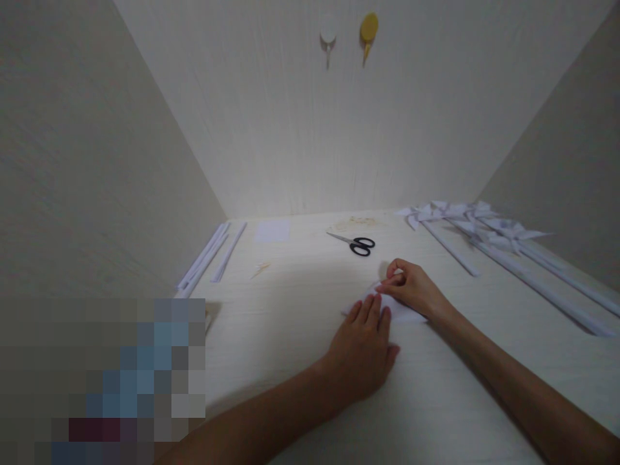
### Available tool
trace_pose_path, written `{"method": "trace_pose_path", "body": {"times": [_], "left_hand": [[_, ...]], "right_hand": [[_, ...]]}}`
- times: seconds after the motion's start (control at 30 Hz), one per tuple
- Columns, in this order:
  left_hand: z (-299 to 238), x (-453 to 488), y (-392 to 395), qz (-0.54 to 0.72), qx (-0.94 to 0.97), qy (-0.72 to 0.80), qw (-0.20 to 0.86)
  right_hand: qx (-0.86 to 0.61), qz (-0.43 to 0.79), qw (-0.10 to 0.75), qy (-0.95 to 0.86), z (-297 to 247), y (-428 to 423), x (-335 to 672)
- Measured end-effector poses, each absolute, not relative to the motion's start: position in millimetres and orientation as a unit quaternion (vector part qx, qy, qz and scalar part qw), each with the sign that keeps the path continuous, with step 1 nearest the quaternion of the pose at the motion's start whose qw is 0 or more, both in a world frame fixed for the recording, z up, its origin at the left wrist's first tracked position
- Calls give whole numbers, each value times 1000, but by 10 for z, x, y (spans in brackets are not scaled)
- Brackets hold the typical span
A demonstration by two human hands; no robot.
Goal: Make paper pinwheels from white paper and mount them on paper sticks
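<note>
A small white sheet of paper (404, 314) lies on the pale table (290, 303), partly under both hands. My left hand (363, 349) rests flat on its near edge, fingers stretched forward and close together. My right hand (411, 287) is curled over the far part of the paper, fingertips pinched on a fold of it. Most of the sheet is hidden by the hands.
Black-handled scissors (356, 243) lie just beyond the hands. White paper pinwheels on long sticks (484, 236) are spread at the right. Rolled white paper sticks (213, 255) lie at the left, a small white square (272, 230) at the back. Two hooks (347, 32) hang on the wall.
</note>
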State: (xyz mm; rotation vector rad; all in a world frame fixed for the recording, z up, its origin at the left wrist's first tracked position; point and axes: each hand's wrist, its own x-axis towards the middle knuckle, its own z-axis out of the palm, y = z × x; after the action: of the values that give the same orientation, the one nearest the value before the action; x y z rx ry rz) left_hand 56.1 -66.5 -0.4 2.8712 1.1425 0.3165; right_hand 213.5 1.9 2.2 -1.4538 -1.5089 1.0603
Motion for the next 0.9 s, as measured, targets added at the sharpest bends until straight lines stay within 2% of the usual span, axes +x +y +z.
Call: {"method": "trace_pose_path", "body": {"times": [0.27,0.9], "left_hand": [[-14,563,-660,104,925,365,23],[1,566,-667,101,922,373,21]], "right_hand": [[-570,448,396,-563,40,10,2123],[-581,427,393,-571,82,-4,2106]]}}
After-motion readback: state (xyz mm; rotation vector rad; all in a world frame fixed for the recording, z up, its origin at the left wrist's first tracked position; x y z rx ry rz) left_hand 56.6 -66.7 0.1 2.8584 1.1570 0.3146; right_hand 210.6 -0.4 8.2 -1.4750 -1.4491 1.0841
